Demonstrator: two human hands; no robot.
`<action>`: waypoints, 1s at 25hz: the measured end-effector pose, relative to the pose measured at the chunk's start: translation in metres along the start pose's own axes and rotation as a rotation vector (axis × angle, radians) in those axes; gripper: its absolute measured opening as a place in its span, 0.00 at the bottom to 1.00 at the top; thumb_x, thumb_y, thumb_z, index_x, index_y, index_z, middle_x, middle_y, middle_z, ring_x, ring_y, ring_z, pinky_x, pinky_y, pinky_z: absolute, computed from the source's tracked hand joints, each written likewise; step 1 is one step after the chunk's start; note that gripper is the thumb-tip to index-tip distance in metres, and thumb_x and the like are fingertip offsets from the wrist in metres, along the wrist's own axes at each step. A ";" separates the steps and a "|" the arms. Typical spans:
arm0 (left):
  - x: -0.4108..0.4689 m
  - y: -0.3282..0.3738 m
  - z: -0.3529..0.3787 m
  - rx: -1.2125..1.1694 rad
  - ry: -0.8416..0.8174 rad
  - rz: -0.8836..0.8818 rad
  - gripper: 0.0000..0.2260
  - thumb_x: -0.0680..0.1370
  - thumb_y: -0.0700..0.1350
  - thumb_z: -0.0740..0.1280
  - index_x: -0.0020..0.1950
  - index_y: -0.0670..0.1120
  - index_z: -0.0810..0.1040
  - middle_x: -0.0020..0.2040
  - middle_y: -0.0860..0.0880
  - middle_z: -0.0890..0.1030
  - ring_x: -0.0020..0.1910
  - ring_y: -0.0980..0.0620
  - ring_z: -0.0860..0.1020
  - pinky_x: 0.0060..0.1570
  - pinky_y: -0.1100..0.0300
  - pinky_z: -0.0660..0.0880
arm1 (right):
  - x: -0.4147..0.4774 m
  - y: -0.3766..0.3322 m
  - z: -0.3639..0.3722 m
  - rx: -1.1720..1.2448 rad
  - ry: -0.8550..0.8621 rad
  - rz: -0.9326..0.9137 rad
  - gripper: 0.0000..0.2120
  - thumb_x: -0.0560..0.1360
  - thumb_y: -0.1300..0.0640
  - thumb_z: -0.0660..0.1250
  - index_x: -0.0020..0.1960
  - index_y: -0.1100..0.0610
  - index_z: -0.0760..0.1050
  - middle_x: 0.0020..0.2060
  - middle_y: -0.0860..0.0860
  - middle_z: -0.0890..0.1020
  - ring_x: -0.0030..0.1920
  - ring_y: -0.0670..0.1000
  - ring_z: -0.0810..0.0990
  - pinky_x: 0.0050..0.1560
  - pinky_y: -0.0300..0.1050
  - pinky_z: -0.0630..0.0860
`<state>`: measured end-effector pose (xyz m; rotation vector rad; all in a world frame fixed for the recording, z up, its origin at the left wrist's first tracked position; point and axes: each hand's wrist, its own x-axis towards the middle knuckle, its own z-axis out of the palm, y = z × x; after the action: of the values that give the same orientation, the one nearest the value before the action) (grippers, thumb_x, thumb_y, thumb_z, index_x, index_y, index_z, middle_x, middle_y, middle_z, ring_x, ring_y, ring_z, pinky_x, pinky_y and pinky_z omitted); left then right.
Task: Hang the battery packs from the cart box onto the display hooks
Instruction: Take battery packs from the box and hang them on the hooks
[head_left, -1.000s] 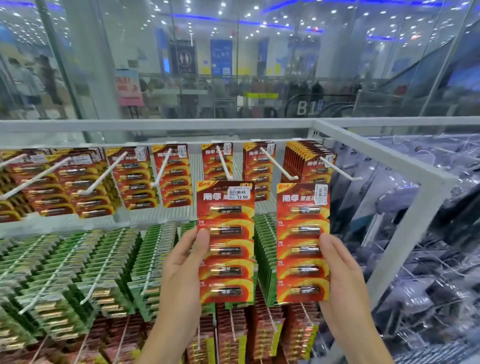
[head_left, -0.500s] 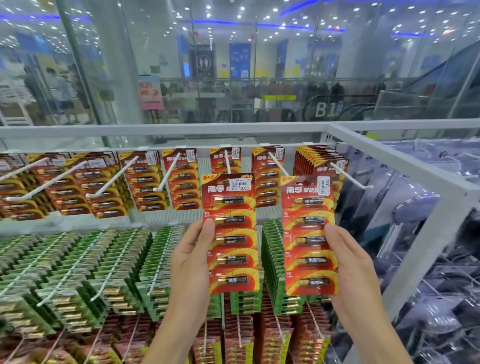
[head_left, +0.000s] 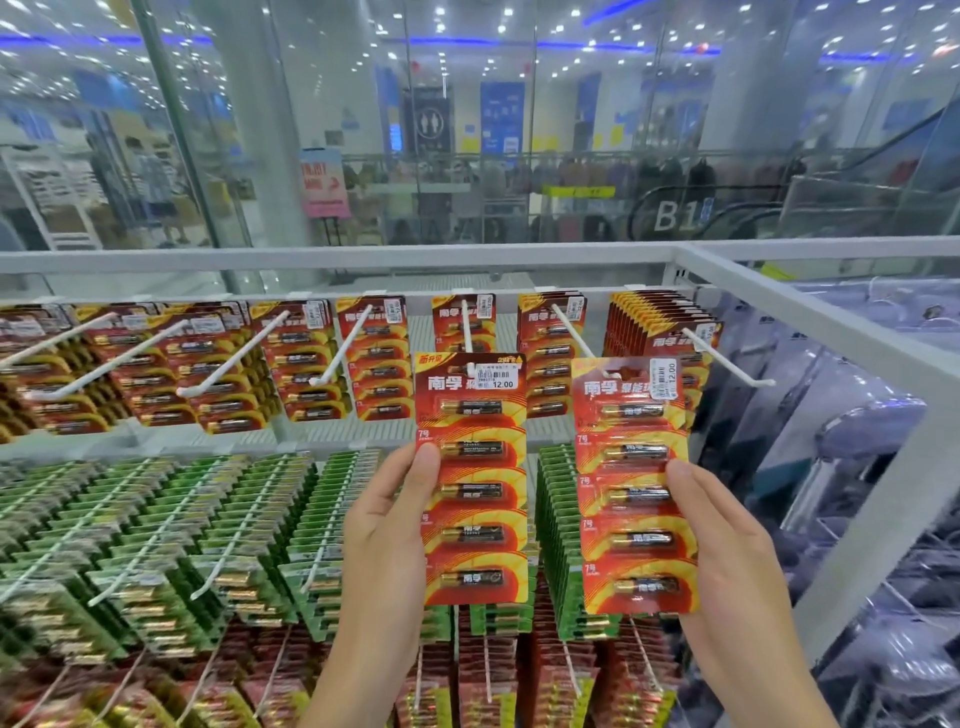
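Head cam is looking straight at a battery rack, and the person has a red battery pack in each hand, both held up at the top row of white display hooks. The left hand (head_left: 387, 525) pinches the left pack (head_left: 471, 480) by its left edge, thumb on the front and fingers curled behind. The right hand (head_left: 727, 540) does the same on the right pack (head_left: 635, 486), thumb on its right edge.

Both packs look like they're right at the hook tips. The left one's hang hole sits about at the end of the centre hook (head_left: 466, 332), and the right one's at the tip of the next hook (head_left: 571, 338), though it's hard to say whether either tip is actually through.

What could go wrong from here, as a guess:
- Doing two at once splits attention, so one hole could miss its tip and the card would just bend against it.
- An edge pinch is a weak grip on a long floppy strip; a snag could twist it loose and drop it onto the green packs (head_left: 208, 519) below.
- Pushing hard could tear the thin card around the hole.
- The right hand is close to the far-right hook (head_left: 727, 358), which sticks out and could catch a sleeve or knuckle.
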<state>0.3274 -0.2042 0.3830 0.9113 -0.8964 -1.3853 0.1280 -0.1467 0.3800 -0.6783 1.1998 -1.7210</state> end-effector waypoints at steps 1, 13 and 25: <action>-0.001 0.000 0.000 0.001 0.001 -0.005 0.09 0.81 0.50 0.67 0.51 0.53 0.88 0.51 0.44 0.88 0.47 0.40 0.87 0.45 0.46 0.83 | 0.000 0.001 0.000 0.005 0.001 0.003 0.13 0.77 0.49 0.67 0.57 0.53 0.84 0.51 0.56 0.87 0.48 0.57 0.88 0.43 0.52 0.80; 0.057 -0.016 0.016 0.050 0.008 -0.011 0.11 0.84 0.51 0.65 0.61 0.51 0.83 0.51 0.46 0.88 0.47 0.44 0.88 0.42 0.49 0.86 | 0.019 0.008 0.009 -0.018 -0.003 -0.001 0.11 0.80 0.50 0.67 0.56 0.53 0.85 0.50 0.55 0.88 0.48 0.59 0.88 0.45 0.53 0.82; 0.168 -0.023 0.036 0.097 0.107 0.030 0.09 0.85 0.48 0.65 0.49 0.52 0.84 0.45 0.47 0.89 0.39 0.48 0.87 0.43 0.49 0.85 | 0.158 0.029 0.053 -0.248 0.090 -0.071 0.11 0.83 0.44 0.64 0.48 0.44 0.83 0.46 0.51 0.88 0.48 0.57 0.87 0.54 0.63 0.83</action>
<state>0.2845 -0.3717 0.3745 1.0322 -0.8982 -1.2635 0.1122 -0.3146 0.3640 -0.8062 1.4846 -1.6913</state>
